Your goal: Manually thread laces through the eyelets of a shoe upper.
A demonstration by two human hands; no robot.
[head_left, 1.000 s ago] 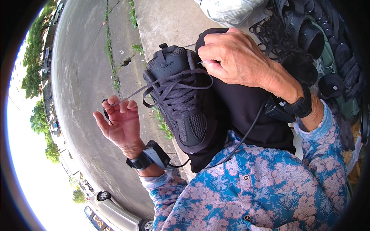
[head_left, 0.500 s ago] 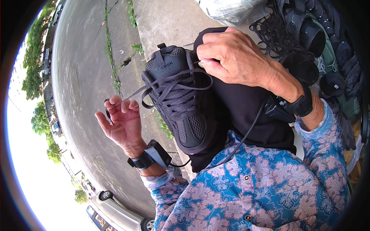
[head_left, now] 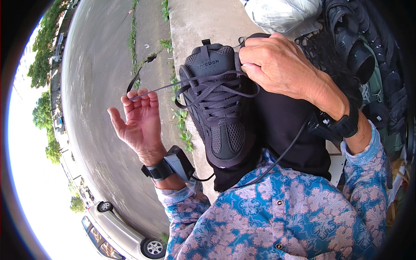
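While dark grey shoelace (head_left: 162, 88) is strung across the fingertips of the left hand (head_left: 142, 121), grip spread wide, a strand is pinched narrowly by the right hand (head_left: 281, 65); black mesh sneaker (head_left: 219, 130) is set between both, on black trousers (head_left: 286, 136).

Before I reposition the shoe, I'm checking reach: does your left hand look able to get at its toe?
Probably yes: the left hand is left of the shoe; nothing visible blocks the toe, though a shoelace runs to its fingers.
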